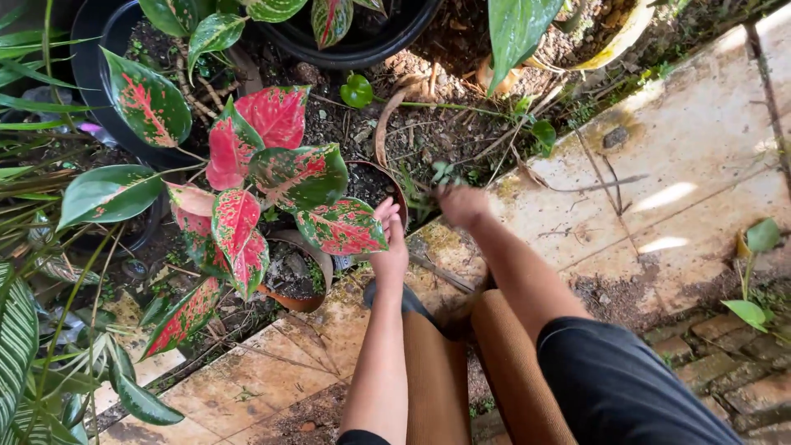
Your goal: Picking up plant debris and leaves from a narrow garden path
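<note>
At centre, the left hand [389, 239] rests fingers together against the rim of a brown round clay pot [387, 183], likely steadying it. Just right, the right hand [461, 204] is pinched shut on a small green weed sprig [442, 172], motion-blurred. Pot holds dark soil and a red-and-green leafed plant [280, 177]. Far behind, a black plastic pot [362, 49] holds soil. Mossy beige paving tiles [700, 156] lie right.
</note>
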